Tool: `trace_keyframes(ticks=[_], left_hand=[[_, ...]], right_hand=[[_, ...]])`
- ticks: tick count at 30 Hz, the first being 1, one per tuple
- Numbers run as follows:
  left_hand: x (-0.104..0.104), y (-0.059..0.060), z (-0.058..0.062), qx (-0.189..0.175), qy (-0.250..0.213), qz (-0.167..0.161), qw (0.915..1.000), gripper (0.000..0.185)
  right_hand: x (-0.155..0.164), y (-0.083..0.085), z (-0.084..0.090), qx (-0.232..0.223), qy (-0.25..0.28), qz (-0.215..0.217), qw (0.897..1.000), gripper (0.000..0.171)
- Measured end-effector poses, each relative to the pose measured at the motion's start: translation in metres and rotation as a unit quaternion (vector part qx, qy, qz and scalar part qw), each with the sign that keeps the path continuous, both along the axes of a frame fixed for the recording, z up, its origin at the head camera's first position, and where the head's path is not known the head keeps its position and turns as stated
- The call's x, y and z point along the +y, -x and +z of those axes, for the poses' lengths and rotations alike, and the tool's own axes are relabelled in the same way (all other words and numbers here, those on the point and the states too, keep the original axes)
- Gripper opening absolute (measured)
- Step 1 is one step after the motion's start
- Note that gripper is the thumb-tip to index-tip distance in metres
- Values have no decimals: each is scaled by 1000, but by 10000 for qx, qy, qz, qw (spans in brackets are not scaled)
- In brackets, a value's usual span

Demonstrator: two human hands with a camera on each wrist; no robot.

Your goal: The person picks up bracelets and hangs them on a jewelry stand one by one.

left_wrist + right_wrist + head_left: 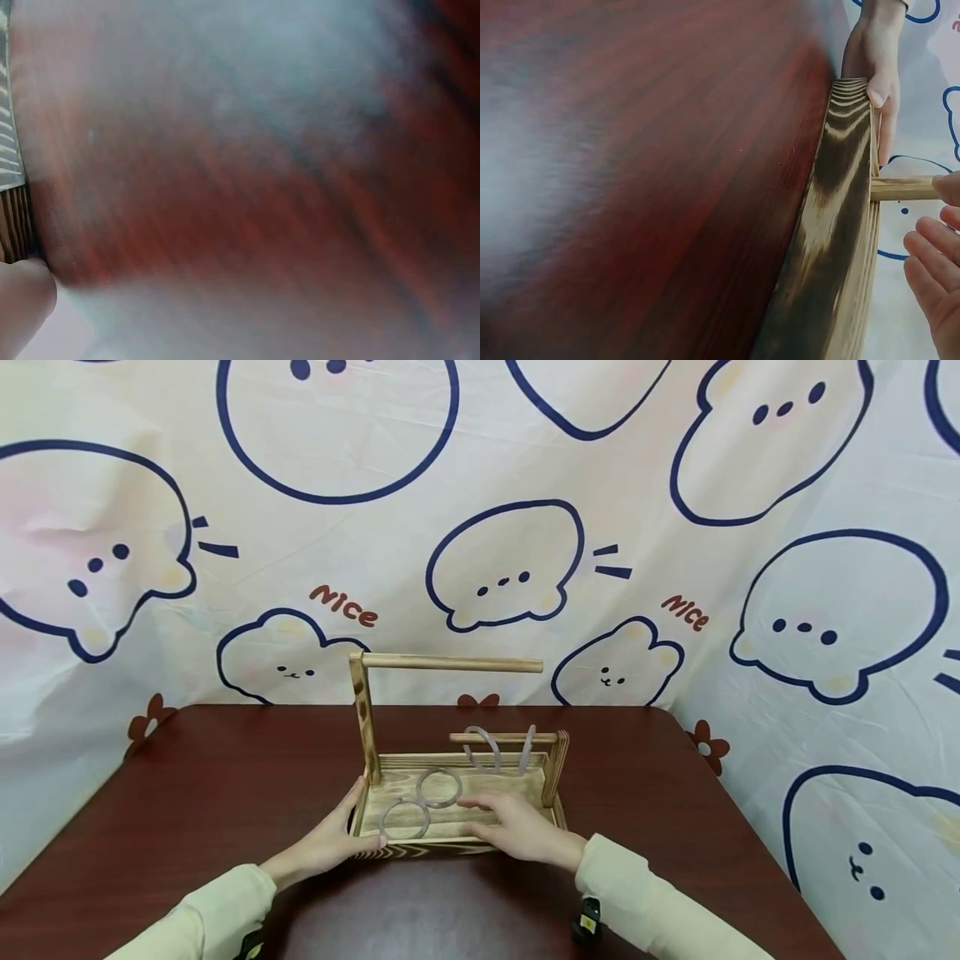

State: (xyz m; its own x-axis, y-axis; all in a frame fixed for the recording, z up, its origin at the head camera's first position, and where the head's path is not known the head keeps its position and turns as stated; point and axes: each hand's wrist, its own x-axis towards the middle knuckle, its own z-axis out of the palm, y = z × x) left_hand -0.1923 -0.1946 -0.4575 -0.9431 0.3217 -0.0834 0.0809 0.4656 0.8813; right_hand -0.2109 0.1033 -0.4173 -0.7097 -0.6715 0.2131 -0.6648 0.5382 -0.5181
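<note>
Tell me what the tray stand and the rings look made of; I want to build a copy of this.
The tray stand looks like light wood with a scorched or stained finish: dark grain streaks show along its front edge in the right wrist view. The rings look like pale grey, glossy, slightly translucent plastic or possibly stone; the pictures do not settle which. The table looks like dark red wood-grain veneer or laminate.

Table [225,777] dark reddish-brown wood grain. Wooden tray [390,847] pale tan with scorched dark-brown streaks — same on its posts. Rings [438,787] translucent grey. Sleeves [217,910] cream. Backdrop cloth [637,510] off-white, navy-outlined cartoon animals with dot faces, red-brown "Nice" lettering — small dark red flowers near the table edge.
</note>
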Motion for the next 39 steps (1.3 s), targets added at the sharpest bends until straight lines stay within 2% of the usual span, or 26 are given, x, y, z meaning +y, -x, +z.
trace_keyframes(ticks=[4,7,9,12,17,21,25,30,39], left_hand=[[0,1,1,47,120,-15,9999,107],[1,2,1,89,183,-8,9998,107],[1,2,1,114,194,12,9997,107],[0,2,1,103,171,14,9998,107],[1,2,2,73,206,-16,9998,106],[2,2,2,85,222,-23,9997,105],[4,2,1,59,235,-32,9997,105],[3,0,-2,80,193,19,9998,105],[-1,-2,-3,140,180,105,9997,104]], right_hand=[[-11,8,-3,46,14,-62,10000,38],[-20,18,-6,295,16,-74,9995,40],[-25,26,-9,506,-105,-63,9986,42],[-33,36,-12,502,-365,18,9981,47],[-40,49,-15,129,-872,139,9960,57],[-42,57,-18,-193,-1147,78,9932,60],[-42,63,-22,-473,-1211,-54,9915,61],[-43,69,-27,-875,-1029,-18,9908,60],[-46,73,-29,-686,-1126,-32,9913,56]])
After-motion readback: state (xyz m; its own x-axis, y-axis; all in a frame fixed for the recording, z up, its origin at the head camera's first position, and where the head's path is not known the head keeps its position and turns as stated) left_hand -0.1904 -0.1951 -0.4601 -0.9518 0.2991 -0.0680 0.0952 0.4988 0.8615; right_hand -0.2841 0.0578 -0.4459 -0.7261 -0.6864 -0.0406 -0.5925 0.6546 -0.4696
